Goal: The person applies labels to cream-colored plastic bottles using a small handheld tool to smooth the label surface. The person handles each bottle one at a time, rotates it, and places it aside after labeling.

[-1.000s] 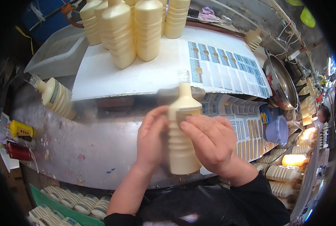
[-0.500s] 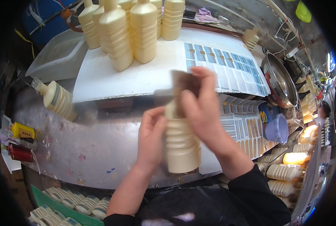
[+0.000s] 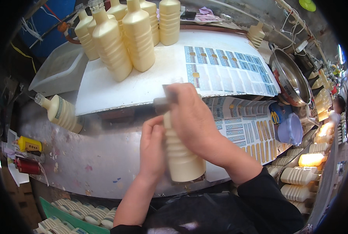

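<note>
Upright and slightly tilted in front of me is a cream ribbed bottle [image 3: 185,167]. My left hand [image 3: 151,146] is closed on its left side, thumb and fingers below the neck. My right hand [image 3: 195,119] lies across the bottle's upper part and covers most of it. Between its fingers is a dark brown, thin flat piece [image 3: 168,92], like cloth or sandpaper; blur hides its exact kind. Beyond the hands, a sheet of blue-and-white labels [image 3: 230,76] rests on a white board [image 3: 162,64]. A second label sheet [image 3: 236,130] lies lower, behind my right forearm.
Several cream bottles [image 3: 141,43] stand on the board. Another bottle [image 3: 63,113] leans at the left, near a clear plastic bin [image 3: 57,74]. At right are a metal pan [image 3: 289,76], purple basin [image 3: 291,128] and rows of bottles [image 3: 298,175]. A green crate [image 3: 51,212] holds bottles lower left.
My right hand has come down and left over the bottle's upper part, carrying the dark flat piece. One more label shows bare on the upper sheet. The view has shifted slightly.
</note>
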A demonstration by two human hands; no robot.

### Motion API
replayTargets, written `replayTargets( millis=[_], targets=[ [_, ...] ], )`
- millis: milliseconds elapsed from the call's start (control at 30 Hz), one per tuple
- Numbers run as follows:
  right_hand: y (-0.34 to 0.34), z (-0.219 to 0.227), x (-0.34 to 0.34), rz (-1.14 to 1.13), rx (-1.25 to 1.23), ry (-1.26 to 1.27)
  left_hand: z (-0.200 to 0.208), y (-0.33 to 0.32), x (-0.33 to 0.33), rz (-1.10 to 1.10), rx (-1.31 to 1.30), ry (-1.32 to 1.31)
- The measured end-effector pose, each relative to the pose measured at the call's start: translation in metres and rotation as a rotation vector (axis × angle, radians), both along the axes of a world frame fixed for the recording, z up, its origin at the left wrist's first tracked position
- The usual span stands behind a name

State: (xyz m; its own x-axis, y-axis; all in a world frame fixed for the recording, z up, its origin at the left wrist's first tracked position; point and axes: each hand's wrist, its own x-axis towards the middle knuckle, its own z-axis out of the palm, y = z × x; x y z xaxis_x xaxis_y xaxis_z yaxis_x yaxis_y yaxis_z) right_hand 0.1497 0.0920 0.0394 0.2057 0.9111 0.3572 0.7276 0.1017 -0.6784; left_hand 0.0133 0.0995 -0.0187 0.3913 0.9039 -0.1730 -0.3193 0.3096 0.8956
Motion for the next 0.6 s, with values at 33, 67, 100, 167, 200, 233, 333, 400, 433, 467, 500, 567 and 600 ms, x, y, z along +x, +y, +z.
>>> replayTargets(
  millis=[33, 67, 100, 167, 200, 233, 333, 400, 433, 467, 500, 567, 600],
  targets=[
    [-0.002, 0.001, 0.006, -0.027, -0.028, -0.031, 0.0, 0.0, -0.003, -0.014, 0.001, 0.009],
    [-0.003, 0.001, 0.01, -0.05, -0.054, -0.064, 0.0, 0.0, -0.005, -0.023, 0.004, 0.015],
    [-0.004, 0.002, 0.012, -0.036, -0.034, -0.05, 0.002, -0.002, -0.005, -0.019, 0.021, 0.046],
    [-0.007, 0.003, 0.017, -0.023, 0.004, -0.02, 0.007, -0.006, -0.003, -0.025, 0.055, 0.111],
    [-0.008, 0.002, 0.014, 0.0, 0.033, -0.023, 0.002, -0.006, -0.004, -0.075, 0.054, 0.109],
    [-0.005, -0.001, 0.008, 0.023, 0.062, -0.025, 0.004, -0.01, 0.0, -0.088, 0.111, 0.198],
    [-0.004, -0.006, 0.009, 0.044, 0.076, -0.036, -0.006, -0.018, 0.004, -0.133, 0.328, 0.521],
    [-0.003, -0.006, 0.015, -0.008, -0.058, 0.037, 0.0, -0.019, 0.006, -0.16, 0.257, 0.448],
    [-0.005, -0.007, 0.022, -0.008, -0.039, 0.048, 0.002, -0.02, 0.007, -0.172, 0.221, 0.412],
    [-0.01, -0.008, 0.032, -0.007, -0.02, 0.056, -0.001, -0.019, 0.004, -0.173, 0.246, 0.403],
    [-0.014, -0.01, 0.041, -0.005, 0.0, 0.064, -0.003, -0.019, 0.004, -0.158, 0.252, 0.408],
    [-0.018, -0.021, 0.052, -0.008, 0.034, 0.155, -0.004, -0.019, 0.004, -0.132, 0.263, 0.423],
    [-0.02, -0.025, 0.057, -0.012, 0.049, 0.164, -0.003, -0.018, 0.003, -0.137, 0.193, 0.343]
  ],
)
